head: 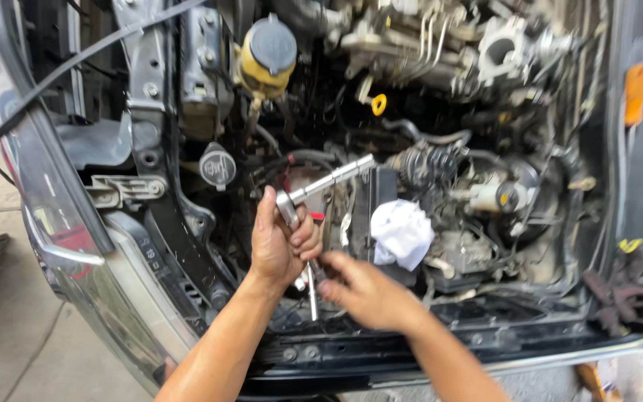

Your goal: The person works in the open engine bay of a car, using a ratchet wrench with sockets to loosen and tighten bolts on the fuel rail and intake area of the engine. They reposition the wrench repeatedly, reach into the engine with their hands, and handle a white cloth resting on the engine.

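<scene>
Presently held: steel ratchet wrench point(314, 186), rigid, heavy-looking, likely oil-slick, head clamped in my left hand point(280, 242) with its extension bar point(312, 294) dropping below the fist, where my right hand point(362, 290) pinches it; white rag point(402, 232) just beyond my right hand.

Hoses point(426, 160) and white rag point(402, 232) crowding the hands' point(321, 264) gap

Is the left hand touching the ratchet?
Touching. The head view shows the left hand with fingers wrapped around the ratchet handle, no gap between them.
</scene>
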The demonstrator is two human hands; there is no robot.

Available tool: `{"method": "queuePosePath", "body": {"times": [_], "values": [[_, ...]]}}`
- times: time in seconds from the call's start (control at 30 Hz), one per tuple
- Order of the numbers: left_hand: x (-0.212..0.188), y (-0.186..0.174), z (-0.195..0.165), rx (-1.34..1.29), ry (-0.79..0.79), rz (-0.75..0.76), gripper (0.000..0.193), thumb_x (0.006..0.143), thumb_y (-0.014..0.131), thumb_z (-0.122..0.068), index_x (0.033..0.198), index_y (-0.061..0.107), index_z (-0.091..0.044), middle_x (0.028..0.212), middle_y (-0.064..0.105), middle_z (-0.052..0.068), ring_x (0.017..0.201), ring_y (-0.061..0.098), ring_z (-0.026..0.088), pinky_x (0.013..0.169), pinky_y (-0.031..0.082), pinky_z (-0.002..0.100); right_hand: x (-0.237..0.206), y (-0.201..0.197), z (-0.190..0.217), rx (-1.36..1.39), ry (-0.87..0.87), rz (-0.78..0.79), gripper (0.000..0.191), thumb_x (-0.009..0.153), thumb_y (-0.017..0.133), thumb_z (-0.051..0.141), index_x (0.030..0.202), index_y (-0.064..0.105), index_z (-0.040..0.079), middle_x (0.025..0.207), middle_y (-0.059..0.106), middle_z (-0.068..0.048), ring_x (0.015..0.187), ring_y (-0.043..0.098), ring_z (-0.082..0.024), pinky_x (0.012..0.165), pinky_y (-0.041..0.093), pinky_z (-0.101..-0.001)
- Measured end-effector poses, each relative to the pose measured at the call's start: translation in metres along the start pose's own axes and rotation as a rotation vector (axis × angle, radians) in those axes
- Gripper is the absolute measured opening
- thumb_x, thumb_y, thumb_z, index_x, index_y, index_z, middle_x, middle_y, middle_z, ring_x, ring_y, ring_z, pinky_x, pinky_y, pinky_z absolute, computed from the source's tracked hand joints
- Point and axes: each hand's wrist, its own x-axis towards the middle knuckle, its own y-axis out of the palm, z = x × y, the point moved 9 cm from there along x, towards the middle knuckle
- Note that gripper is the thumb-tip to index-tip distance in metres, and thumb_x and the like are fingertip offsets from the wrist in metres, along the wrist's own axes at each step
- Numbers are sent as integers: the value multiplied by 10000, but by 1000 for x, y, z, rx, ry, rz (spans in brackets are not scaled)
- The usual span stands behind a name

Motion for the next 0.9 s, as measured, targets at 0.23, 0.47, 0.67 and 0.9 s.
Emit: {"method": "queuePosePath", "body": {"times": [0.23, 0.47, 0.67, 0.9], "values": [[44, 29, 47, -202, -167, -39, 627, 1024, 320, -683, 813, 460, -110, 602, 412, 17, 506, 404, 173, 477, 403, 324, -56, -39, 3, -160, 341, -520, 482, 1008, 562, 380, 1340, 603, 34, 829, 706, -232, 768, 690, -321, 693, 531, -386], [165, 56, 94, 77, -255, -163, 456, 1005, 394, -513, 994, 532, -78, 782, 628, 127, 721, 651, 307, 721, 589, 513, -50, -170, -2, -380, 488, -666, 364, 997, 572, 305, 1224, 692, 47, 789, 703, -205, 695, 712, -335, 682, 545, -403], [165, 55, 72, -107, -313, -129, 355, 936, 445, -417, 850, 543, -87, 542, 503, 66, 447, 478, 196, 415, 438, 354, -11, -169, 3, -334, 116, -486, 425, 937, 664, 240, 1265, 622, -28, 1144, 687, -244, 1054, 662, -359, 910, 505, -435], [90, 43, 38, 709, -351, 1, 247, 899, 707, -227, 775, 561, -70, 625, 505, 17, 510, 380, 129, 431, 268, 344, -13, -183, 45, -690, -153, -549, 600, 789, 781, 357, 1213, 582, -17, 1077, 652, -218, 987, 619, -397, 881, 485, -469]]}}
